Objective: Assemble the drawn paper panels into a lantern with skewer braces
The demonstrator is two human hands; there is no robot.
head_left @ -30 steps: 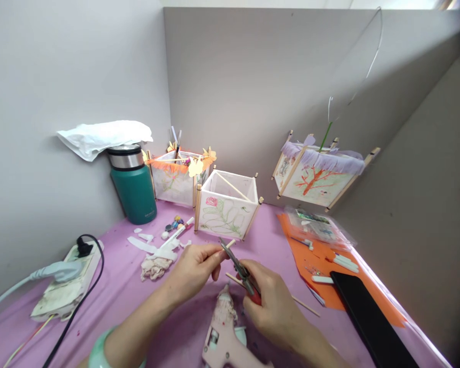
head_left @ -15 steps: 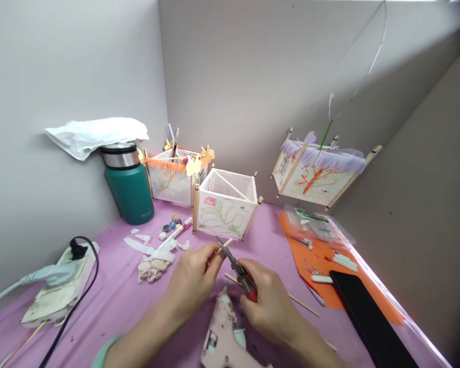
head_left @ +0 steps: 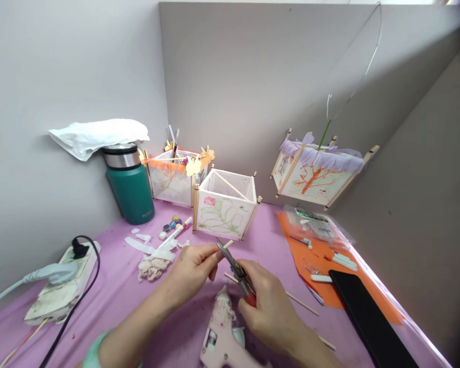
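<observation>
Between finger and thumb, my left hand (head_left: 197,267) pinches a short wooden stick (head_left: 228,245), whose pale end sticks out past the blades. My right hand (head_left: 267,301) is wrapped round the red-handled scissors (head_left: 235,267), with the blades across the stick by my left fingertips. Just behind stands a white paper lantern (head_left: 225,212) with a rose drawing and wooden corner posts. A pale pink glue gun (head_left: 221,327) lies below my hands. Another thin stick (head_left: 302,304) rests on the table, partly hidden by my right hand.
A green bottle (head_left: 132,191) and an orange-fringed lantern (head_left: 170,184) stand behind. At right, a purple-trimmed lantern (head_left: 318,176) hangs above an orange sheet (head_left: 318,291) and a black slab (head_left: 368,317). A power strip (head_left: 57,291) with cables lies on the purple cloth (head_left: 115,306) at left.
The fingers of my left hand have shifted slightly on the stick, and its wrist sits a little farther left. The scissors remain at the stick, nearly in the same place.
</observation>
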